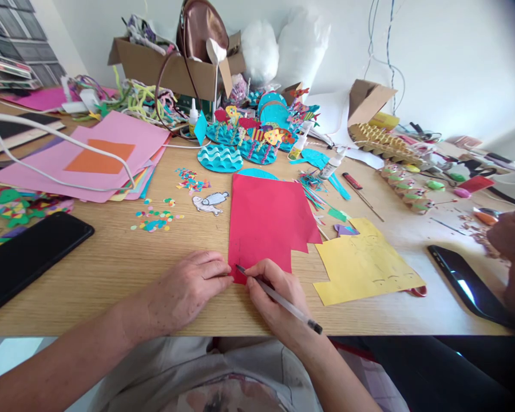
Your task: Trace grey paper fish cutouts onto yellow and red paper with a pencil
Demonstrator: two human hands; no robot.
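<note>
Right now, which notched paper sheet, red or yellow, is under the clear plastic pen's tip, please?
The red paper sheet: the pen in the right hand points near its lower left corner, while the yellow paper sheet lies untouched beside it.

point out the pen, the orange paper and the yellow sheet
Pen (288, 305): head view, on its barrel
Orange paper (99, 157): head view, on its middle
Yellow sheet (364, 263): head view, near its centre

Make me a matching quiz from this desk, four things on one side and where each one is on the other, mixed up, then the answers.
1. Pen
2. Orange paper
3. Left hand
4. Yellow paper

A. On the pink paper
B. Right of the red paper
C. In the right hand
D. At the red paper's lower left edge

1-C, 2-A, 3-D, 4-B
</note>
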